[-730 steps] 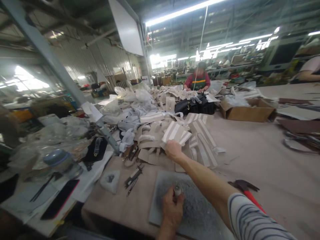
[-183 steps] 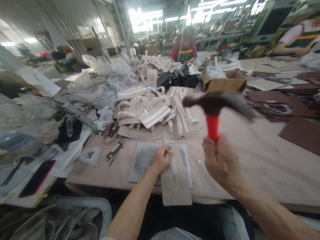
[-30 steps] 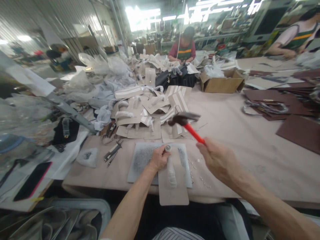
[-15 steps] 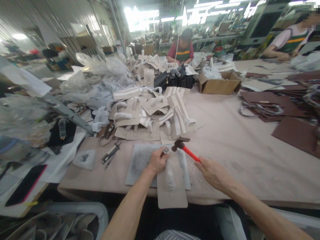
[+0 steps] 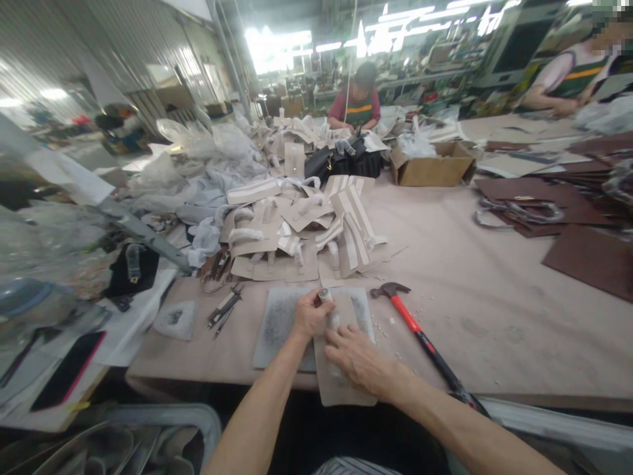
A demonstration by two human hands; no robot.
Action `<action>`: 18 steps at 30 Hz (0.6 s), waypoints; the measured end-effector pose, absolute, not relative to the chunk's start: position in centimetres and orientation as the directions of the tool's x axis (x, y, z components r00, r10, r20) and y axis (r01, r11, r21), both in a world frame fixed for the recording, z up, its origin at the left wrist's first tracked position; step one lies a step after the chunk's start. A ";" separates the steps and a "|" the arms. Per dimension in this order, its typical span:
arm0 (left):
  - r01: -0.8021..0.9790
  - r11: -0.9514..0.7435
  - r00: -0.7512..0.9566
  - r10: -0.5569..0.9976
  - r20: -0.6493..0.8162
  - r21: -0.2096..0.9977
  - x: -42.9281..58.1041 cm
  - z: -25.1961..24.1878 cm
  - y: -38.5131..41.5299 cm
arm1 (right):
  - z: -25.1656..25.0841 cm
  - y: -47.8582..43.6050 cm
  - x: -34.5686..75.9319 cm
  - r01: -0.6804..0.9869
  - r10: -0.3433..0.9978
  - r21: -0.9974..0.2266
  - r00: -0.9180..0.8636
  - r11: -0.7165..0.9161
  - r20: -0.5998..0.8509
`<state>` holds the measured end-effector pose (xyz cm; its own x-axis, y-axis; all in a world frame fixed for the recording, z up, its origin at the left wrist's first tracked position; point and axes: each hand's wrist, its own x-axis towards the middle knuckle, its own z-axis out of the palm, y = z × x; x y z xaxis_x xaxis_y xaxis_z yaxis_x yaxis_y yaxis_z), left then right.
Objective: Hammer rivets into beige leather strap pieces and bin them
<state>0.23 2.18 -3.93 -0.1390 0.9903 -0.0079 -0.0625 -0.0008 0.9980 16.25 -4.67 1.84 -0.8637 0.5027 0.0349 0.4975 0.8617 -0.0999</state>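
My left hand (image 5: 310,315) is closed around a short metal punch (image 5: 324,294), held upright with its round top showing. It stands over the upper part of a beige leather panel (image 5: 343,389). My right hand (image 5: 353,356) rests on that panel, its fingers curled over a plastic-wrapped strap (image 5: 333,319) fixed along the middle. Much of the strap is hidden under this hand. Beneath the panel is a grey slab (image 5: 281,330) with a scuffed top. A claw hammer (image 5: 410,316) with a red and black handle lies on the table just right of the slab.
Small metal bits (image 5: 378,326) are scattered right of the slab. Beige panels (image 5: 297,224) with wrapped straps are heaped ahead. Calipers (image 5: 225,307) and a plastic tub (image 5: 175,320) sit at left. A cardboard box (image 5: 430,165) and brown panels (image 5: 588,257) are farther right. Two co-workers sit beyond.
My right hand has let go of the hammer, which now lies on the table to the right. That hand has moved left onto the panel's strap. My left hand still holds the punch.
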 end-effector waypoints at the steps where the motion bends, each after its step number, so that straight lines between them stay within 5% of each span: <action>1: -0.134 0.024 -0.206 0.977 -0.052 0.991 0.1 -3.7 2.4 | 2.0 -4.7 15.3 0.517 0.519 -0.066 -0.854 0.853 0.017; 4: -0.270 -0.027 -0.398 0.913 -0.086 0.962 -0.8 -1.9 2.8 | 2.8 -4.6 13.8 0.701 0.700 0.000 -0.713 0.714 0.044; 7: -0.191 -0.135 -0.448 0.893 0.036 0.972 -2.2 0.7 2.0 | 4.2 -4.5 13.8 0.854 0.858 -0.091 -0.513 0.512 0.012; 11: -0.050 -0.189 -0.313 0.935 0.164 0.981 -2.7 2.3 0.2 | 4.3 -4.9 14.1 0.896 0.920 -0.276 -0.383 0.348 -0.083; 18: -0.045 -0.092 -0.171 0.982 0.083 0.995 -0.5 -1.7 0.3 | 0.6 -7.0 13.2 0.836 0.930 -0.505 -0.334 0.215 -0.156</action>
<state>-0.51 0.27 -1.71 -0.1706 0.9819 0.0826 -0.0450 -0.0915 0.9948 13.16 -7.04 0.57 -0.3337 0.9296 -0.1563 0.8361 0.2152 -0.5047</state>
